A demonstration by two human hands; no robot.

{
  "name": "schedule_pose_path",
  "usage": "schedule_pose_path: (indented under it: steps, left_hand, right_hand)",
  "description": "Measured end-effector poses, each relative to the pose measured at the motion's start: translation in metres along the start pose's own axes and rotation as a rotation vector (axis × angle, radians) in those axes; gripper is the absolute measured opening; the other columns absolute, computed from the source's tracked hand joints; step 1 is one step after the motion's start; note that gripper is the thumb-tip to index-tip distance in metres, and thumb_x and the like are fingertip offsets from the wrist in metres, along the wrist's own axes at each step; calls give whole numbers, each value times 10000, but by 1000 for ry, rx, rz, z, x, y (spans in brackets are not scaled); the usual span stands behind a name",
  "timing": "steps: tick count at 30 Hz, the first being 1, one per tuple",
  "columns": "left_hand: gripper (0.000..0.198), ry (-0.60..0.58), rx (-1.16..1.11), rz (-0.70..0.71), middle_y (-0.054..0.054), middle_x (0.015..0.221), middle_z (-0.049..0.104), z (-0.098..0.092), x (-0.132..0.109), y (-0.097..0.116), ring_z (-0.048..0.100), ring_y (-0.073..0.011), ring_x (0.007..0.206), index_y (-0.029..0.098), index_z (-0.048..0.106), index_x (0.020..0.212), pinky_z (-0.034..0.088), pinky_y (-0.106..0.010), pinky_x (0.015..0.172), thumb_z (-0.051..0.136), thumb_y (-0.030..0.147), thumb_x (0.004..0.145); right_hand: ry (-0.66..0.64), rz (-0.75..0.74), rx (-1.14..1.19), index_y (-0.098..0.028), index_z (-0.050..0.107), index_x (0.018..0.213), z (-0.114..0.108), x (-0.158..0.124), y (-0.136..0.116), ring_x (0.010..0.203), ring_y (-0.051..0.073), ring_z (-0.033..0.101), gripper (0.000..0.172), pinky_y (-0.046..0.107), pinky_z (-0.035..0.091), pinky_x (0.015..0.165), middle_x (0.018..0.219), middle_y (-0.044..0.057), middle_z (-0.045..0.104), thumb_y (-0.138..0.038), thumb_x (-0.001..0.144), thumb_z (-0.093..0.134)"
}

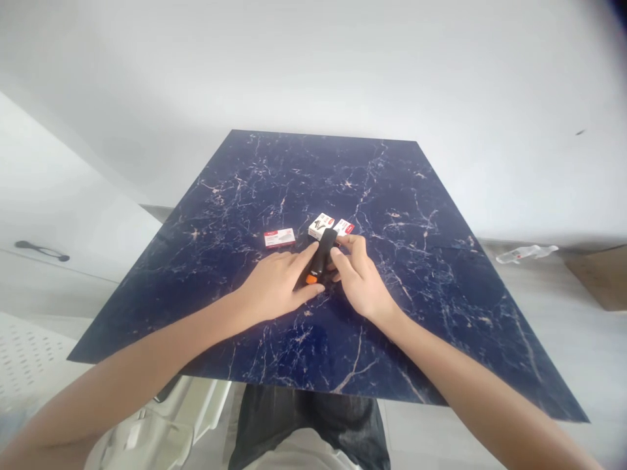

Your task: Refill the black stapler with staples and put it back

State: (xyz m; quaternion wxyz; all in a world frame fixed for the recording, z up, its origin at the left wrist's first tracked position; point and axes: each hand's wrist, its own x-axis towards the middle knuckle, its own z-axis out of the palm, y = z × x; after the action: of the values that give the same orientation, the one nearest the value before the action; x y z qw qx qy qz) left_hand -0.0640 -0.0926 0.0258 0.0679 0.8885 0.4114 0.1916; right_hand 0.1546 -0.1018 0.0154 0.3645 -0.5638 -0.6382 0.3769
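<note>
A black stapler (323,251) with an orange end (311,279) lies on the dark blue marble-patterned table (392,313) between my two hands. My left hand (279,284) grips it from the left, fingers along its side and thumb near the orange end. My right hand (360,277) holds it from the right, fingers curled round the body. Just beyond the stapler sit a small white and black box (320,225) and a red and white box (345,226). Another red and white box (279,238) lies to the left of them.
White walls stand behind the table. A white cabinet with a dark handle (42,250) is at the left. A clear plastic bottle (524,253) lies on the floor at the right, next to a brown cardboard piece (600,277). A white chair (161,424) is below the table's near edge.
</note>
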Motion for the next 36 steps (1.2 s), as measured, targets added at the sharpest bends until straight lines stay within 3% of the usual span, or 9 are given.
schedule_pose_path:
  steps: [4, 6, 9, 12, 18, 24, 28, 31, 36]
  left_hand:
    - [368, 93, 3, -14, -124, 1214, 754, -13, 6, -26, 710, -285, 1062, 194, 643, 1379, 573, -487, 930, 509, 301, 1053]
    - [413, 94, 62, -68, -144, 1381, 673, -19, 9, -50, 635, -327, 1229, 194, 632, 1413, 531, -539, 1016, 553, 290, 1019]
    - [457, -37, 80, -54, -146, 1421, 624, -18, 9, -72, 583, -338, 1271, 214, 619, 1446, 484, -551, 1066, 593, 345, 1008]
    - [479, -126, 90, -23, -138, 1287, 648, -14, 6, -62, 590, -320, 1171, 237, 612, 1456, 485, -514, 1018, 614, 393, 1004]
    - [537, -260, -27, 62, -107, 1162, 652, -17, 0, -21, 600, -290, 1078, 251, 573, 1479, 494, -429, 937, 651, 448, 986]
    - [575, -181, -116, 52, -111, 1182, 722, -23, 4, -37, 668, -279, 1071, 228, 535, 1507, 517, -433, 956, 679, 327, 958]
    - [568, -49, -165, -9, -109, 1318, 711, -20, 9, -48, 687, -286, 1169, 238, 544, 1484, 547, -446, 994, 627, 166, 927]
    - [682, -50, -205, 38, -94, 1372, 700, -14, 10, -47, 706, -288, 1168, 259, 517, 1512, 565, -450, 1001, 606, 81, 860]
    - [607, -67, -189, 5, -98, 1363, 702, -5, 8, -36, 679, -292, 1212, 229, 591, 1437, 546, -504, 1059, 577, 63, 853]
  right_hand:
    - [102, -36, -140, -255, 506, 1227, -16, 13, 14, 826, 277, 707, 295, 464, 576, 772, 975, 82, 728, -479, 1042, 450]
    - [130, -123, -286, -247, 530, 1210, -25, 23, 22, 956, 306, 707, 267, 506, 570, 849, 1215, 148, 693, -391, 986, 541]
    - [123, -254, -486, -226, 559, 1205, -30, 38, 32, 1300, 406, 578, 343, 598, 494, 1032, 1513, 219, 514, -351, 902, 660]
    - [115, -316, -571, -213, 577, 1151, -24, 50, 39, 1353, 417, 516, 315, 607, 433, 1094, 1444, 211, 579, -369, 901, 689]
    - [184, -245, -504, -240, 575, 927, -24, 63, 37, 999, 323, 615, 235, 476, 506, 891, 1020, 97, 707, -370, 838, 750]
    - [292, -360, -299, -261, 565, 965, -35, 41, -8, 999, 270, 651, 193, 441, 526, 885, 1205, 75, 711, -282, 844, 714]
    - [209, -482, -319, -272, 599, 974, -24, 30, -35, 1008, 266, 663, 110, 430, 541, 908, 1059, 53, 727, -197, 900, 629]
    - [98, -521, -283, -258, 622, 977, -12, 32, -31, 1002, 244, 674, 148, 406, 552, 922, 1090, 56, 715, -140, 887, 610]
    - [43, -450, -237, -248, 651, 1039, -5, 37, -13, 970, 234, 691, 201, 392, 567, 907, 1089, 64, 716, -148, 866, 627]
